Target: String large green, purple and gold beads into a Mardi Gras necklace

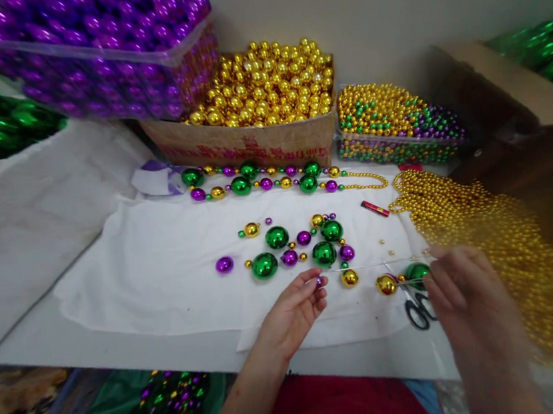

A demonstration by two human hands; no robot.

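While the left hand (294, 312) pinches a small purple bead (318, 282) over the white cloth (164, 274), the blurry right hand (461, 292) grips a thin taut string (364, 266) running left-right between them, green ball (417, 273) threaded by the right.

The scene is evenly and softly lit, with the white cloth (163, 268) bright and almost shadowless. Small highlights glint on the loose beads lying on it and on the gold balls (261, 84) behind it. Right of the cloth, the right hand (470, 304) and the gold bead strands (508, 246) are smeared by motion blur. Corners far from the cloth look stretched, soft and darker.
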